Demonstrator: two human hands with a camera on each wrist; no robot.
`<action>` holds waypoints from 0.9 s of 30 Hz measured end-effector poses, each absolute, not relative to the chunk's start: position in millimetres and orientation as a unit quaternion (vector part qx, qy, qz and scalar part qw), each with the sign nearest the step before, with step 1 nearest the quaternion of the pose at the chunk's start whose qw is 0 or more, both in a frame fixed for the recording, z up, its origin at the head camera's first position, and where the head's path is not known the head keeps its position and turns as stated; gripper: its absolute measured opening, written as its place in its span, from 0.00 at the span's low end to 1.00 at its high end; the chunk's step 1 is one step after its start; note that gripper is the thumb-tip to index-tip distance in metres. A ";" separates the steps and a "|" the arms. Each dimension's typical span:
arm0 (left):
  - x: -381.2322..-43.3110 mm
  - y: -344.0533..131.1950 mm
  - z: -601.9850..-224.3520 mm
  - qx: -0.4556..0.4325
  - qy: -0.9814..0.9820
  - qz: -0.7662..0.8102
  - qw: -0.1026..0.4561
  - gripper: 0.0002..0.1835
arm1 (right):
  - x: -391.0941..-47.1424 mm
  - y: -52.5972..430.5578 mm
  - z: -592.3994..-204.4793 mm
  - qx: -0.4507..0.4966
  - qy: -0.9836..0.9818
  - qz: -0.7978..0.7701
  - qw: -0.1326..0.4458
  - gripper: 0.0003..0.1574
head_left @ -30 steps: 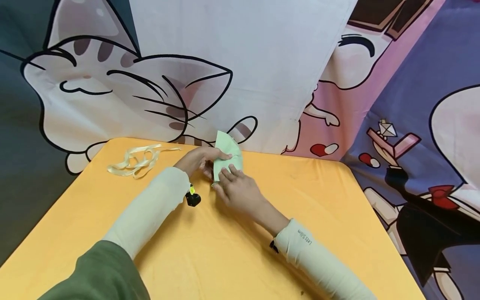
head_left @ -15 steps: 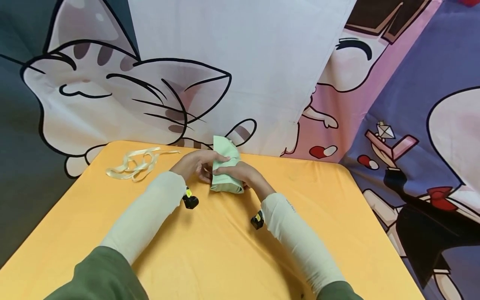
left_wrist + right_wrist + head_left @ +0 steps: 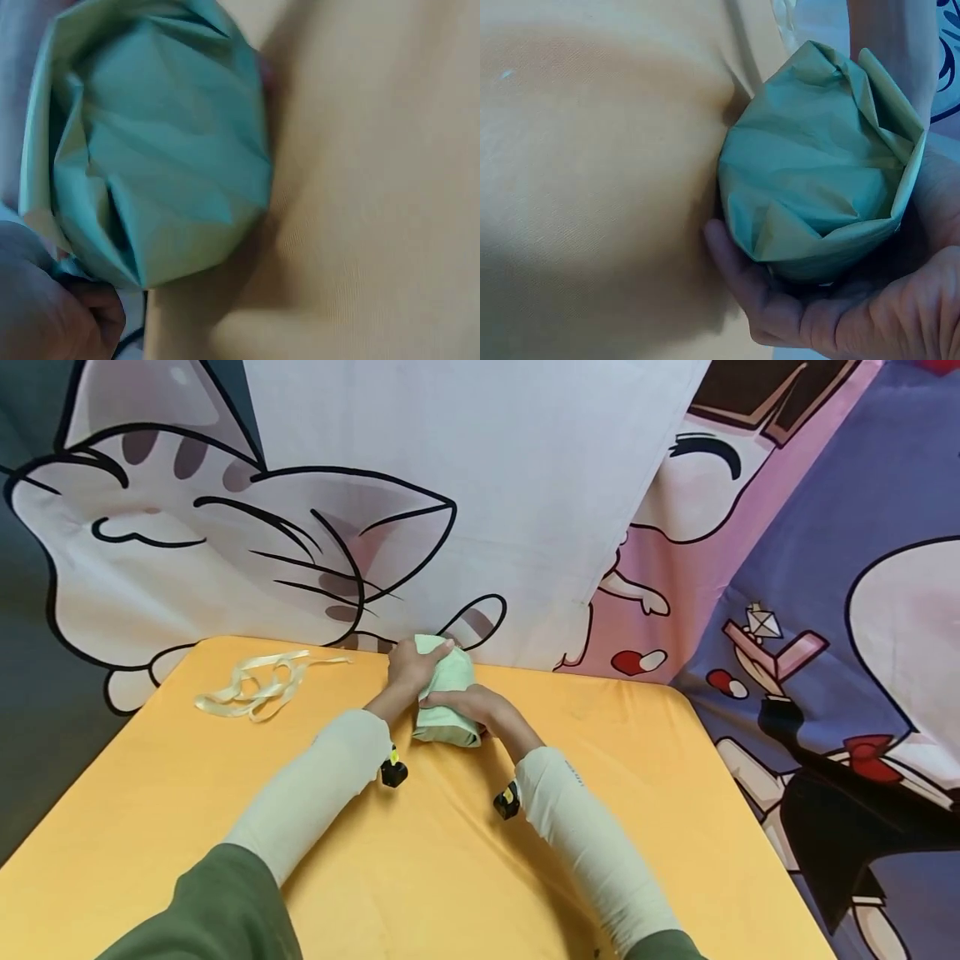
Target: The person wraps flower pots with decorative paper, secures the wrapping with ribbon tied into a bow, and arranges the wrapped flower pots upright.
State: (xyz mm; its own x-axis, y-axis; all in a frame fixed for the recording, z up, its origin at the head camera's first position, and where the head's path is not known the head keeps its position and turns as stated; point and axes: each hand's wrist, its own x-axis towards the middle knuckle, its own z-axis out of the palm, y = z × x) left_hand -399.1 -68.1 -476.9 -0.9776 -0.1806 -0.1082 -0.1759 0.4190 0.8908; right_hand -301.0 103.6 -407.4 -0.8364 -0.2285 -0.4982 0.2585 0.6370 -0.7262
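A bundle wrapped in pale green paper lies on the table, its crumpled, folded-in end towards the camera. My left hand grips its far end, thumb on top. Nearer me, my right hand holds the right side with the thumb across the top. In the left wrist view the pleated paper end fills the upper left, and the left hand shows curled fingers below it. The right wrist view has the right hand cupped round the paper end. Whatever is inside the paper is hidden.
A loosely looped cream ribbon lies at the table's back left. Yellow cloth covers the table. Behind its back edge hangs a printed cartoon backdrop.
The right hand came off the top of the paper and took hold of the bundle's right side. The left hand then shifted to the far end. The folded end now faces me.
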 end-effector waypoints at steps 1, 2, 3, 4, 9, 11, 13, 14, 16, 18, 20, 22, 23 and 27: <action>-408.8 -71.2 -487.4 0.111 -0.827 -0.552 -0.008 0.45 | -300.6 102.8 -407.4 0.008 0.855 -0.432 0.289 0.46; -414.9 -73.9 -494.8 0.122 -0.811 -0.571 -0.018 0.46 | -300.6 102.2 -407.6 0.005 0.854 -0.432 0.290 0.46; -412.1 -74.1 -491.3 0.138 -0.802 -0.581 -0.034 0.47 | -300.4 101.5 -407.6 0.005 0.851 -0.437 0.292 0.46; -412.8 -76.0 -492.5 0.146 -0.790 -0.594 -0.049 0.50 | -300.4 101.0 -407.6 0.007 0.848 -0.440 0.294 0.47; -388.8 -73.5 -471.7 0.149 -0.770 -0.610 -0.109 0.57 | -301.3 99.9 -407.8 0.010 0.851 -0.435 0.294 0.47; -373.9 -70.8 -461.0 0.138 -0.772 -0.607 -0.130 0.54 | -301.0 100.0 -408.7 0.012 0.851 -0.434 0.295 0.48; -361.9 -69.1 -455.0 0.120 -0.779 -0.599 -0.140 0.49 | -300.6 100.1 -410.4 0.014 0.850 -0.435 0.296 0.48; -358.5 -68.4 -454.2 0.113 -0.784 -0.594 -0.139 0.47 | -300.3 100.1 -411.3 0.014 0.850 -0.436 0.295 0.48; -355.2 -67.3 -455.0 0.102 -0.794 -0.584 -0.134 0.43 | -299.4 100.4 -412.9 0.016 0.851 -0.437 0.292 0.48; -353.9 -66.8 -455.4 0.100 -0.801 -0.575 -0.133 0.42 | -298.7 100.6 -414.0 0.015 0.849 -0.440 0.290 0.47; -358.9 -66.4 -459.9 0.109 -0.802 -0.572 -0.136 0.43 | -297.6 101.3 -414.0 0.016 0.849 -0.442 0.289 0.47; -368.5 -65.8 -469.0 0.118 -0.805 -0.567 -0.129 0.43 | -298.6 102.5 -414.0 0.015 0.850 -0.440 0.288 0.48; -376.9 -66.7 -477.6 0.116 -0.812 -0.559 -0.120 0.45 | -299.1 103.2 -413.8 0.013 0.851 -0.438 0.289 0.49; -387.9 -68.6 -488.0 0.110 -0.849 -0.509 -0.084 0.60 | -303.5 108.3 -411.5 0.011 0.858 -0.425 0.288 0.54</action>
